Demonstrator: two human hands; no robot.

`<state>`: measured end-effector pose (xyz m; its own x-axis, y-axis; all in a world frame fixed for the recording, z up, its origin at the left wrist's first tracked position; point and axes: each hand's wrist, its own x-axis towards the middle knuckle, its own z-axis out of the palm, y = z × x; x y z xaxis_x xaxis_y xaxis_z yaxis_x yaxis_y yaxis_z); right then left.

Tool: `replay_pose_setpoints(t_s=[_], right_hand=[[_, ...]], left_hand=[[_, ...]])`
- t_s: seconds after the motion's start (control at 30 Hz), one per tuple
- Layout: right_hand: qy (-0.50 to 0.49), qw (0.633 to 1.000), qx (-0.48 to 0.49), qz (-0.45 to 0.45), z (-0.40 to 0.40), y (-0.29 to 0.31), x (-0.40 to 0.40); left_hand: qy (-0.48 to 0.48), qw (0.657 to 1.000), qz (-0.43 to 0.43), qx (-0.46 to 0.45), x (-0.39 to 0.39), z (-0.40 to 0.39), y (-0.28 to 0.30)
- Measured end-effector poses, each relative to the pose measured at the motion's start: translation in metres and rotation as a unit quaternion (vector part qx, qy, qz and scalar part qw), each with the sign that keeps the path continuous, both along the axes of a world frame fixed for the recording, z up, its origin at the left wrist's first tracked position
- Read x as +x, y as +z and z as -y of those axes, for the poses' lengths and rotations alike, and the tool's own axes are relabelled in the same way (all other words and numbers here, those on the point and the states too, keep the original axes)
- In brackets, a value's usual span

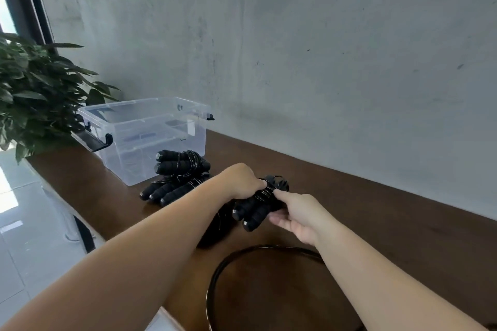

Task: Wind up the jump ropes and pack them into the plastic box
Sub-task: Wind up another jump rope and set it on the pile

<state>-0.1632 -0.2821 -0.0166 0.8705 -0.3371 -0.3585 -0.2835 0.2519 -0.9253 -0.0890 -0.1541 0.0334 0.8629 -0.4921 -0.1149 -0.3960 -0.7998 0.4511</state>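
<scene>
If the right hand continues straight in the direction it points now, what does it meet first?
The right hand points up-left at the jump rope handles the left hand grips; it already touches them. Beyond probably lie the wound ropes.

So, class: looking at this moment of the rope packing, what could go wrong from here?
1. The loose cord trails off the table edge; it might snag while the hands wind the handles.
2. The wound ropes stacked by the box could unravel or get knocked.

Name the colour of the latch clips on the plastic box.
Black latch clips on the clear plastic box, seen in the head view.
</scene>
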Motion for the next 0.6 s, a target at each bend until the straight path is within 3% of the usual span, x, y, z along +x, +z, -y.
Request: replay_pose_setpoints(t_s=[0.17, 0.6], right_hand=[[0.000, 0.999, -0.021, -0.030, -0.014, -0.013, 0.006], [0.086, 0.971, -0.206, -0.089, -0.035, -0.026, -0.013]], left_hand=[[-0.029, 0.994, 0.037, 0.095, 0.012, -0.004, -0.015], [-0.085, 0.951, 0.081, 0.285, -0.003, -0.019, -0.018]])
